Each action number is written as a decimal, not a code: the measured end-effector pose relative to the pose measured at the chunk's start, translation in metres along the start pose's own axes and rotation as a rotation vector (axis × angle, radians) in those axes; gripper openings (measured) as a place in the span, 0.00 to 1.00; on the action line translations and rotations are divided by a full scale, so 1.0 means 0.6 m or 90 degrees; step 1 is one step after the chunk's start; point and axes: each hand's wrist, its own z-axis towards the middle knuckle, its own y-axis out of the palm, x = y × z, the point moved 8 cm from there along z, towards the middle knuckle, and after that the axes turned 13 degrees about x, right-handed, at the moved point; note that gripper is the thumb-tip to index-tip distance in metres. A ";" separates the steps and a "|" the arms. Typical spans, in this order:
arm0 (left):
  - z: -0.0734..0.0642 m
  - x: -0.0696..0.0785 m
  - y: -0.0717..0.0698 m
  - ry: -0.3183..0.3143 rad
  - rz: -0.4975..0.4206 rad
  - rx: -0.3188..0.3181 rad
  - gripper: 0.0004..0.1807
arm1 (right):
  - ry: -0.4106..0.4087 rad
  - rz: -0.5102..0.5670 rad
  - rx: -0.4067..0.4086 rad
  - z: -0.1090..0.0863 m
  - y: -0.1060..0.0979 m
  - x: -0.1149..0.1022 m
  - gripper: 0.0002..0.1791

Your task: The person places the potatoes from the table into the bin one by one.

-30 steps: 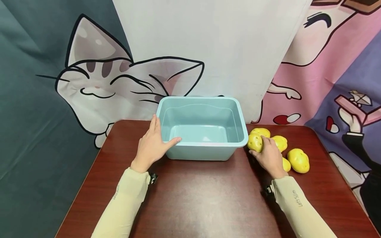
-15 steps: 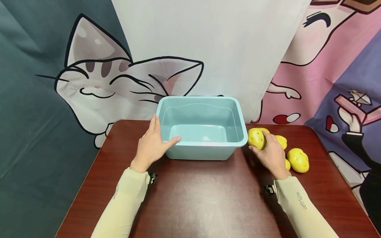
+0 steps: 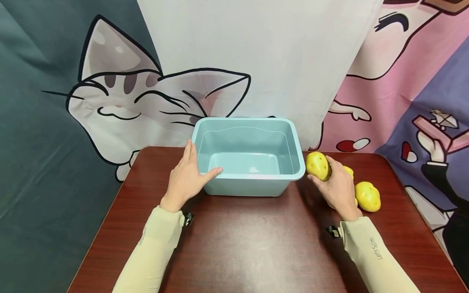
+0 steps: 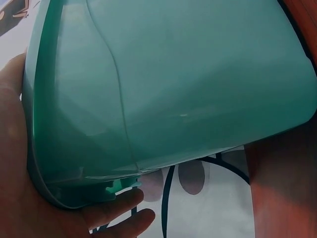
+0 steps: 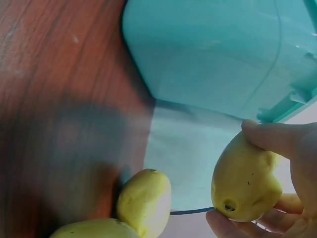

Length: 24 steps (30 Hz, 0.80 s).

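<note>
My left hand (image 3: 183, 179) rests at the front left corner of a light blue plastic basin (image 3: 245, 189). Its fingers extend straight along the basin's left side, and the thumb lies along the front rim. With thumb and fingers, my right hand (image 3: 338, 187) grips a yellow potato (image 3: 317, 166) just right of the basin, raised off the table. In the right wrist view the held potato (image 5: 245, 181) shows a dark spot near its lower end. Below it, another potato (image 5: 145, 203) lies on the table. The basin's visible interior holds nothing.
More potatoes lie beside and behind my right hand, one potato (image 3: 367, 197) at the far right and another (image 3: 349, 171) partly hidden. The dark red table (image 3: 256, 244) ends right behind the basin, where a printed cloth (image 3: 275, 61) hangs.
My right hand has lifted the potato from the group and shifted slightly back to the right, turning a little. The left hand and basin have stayed in place.
</note>
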 end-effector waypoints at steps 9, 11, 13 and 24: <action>0.000 0.000 0.001 -0.002 0.001 -0.002 0.70 | 0.014 0.020 0.027 0.010 -0.020 -0.019 0.42; 0.000 -0.001 0.001 -0.003 0.001 -0.001 0.70 | 0.020 0.027 0.029 0.011 -0.022 -0.021 0.42; -0.001 -0.001 0.001 -0.002 -0.001 0.000 0.70 | 0.026 0.033 0.032 0.013 -0.024 -0.024 0.43; 0.000 -0.001 0.003 0.000 -0.005 -0.001 0.70 | 0.027 0.058 0.082 0.023 -0.044 -0.048 0.41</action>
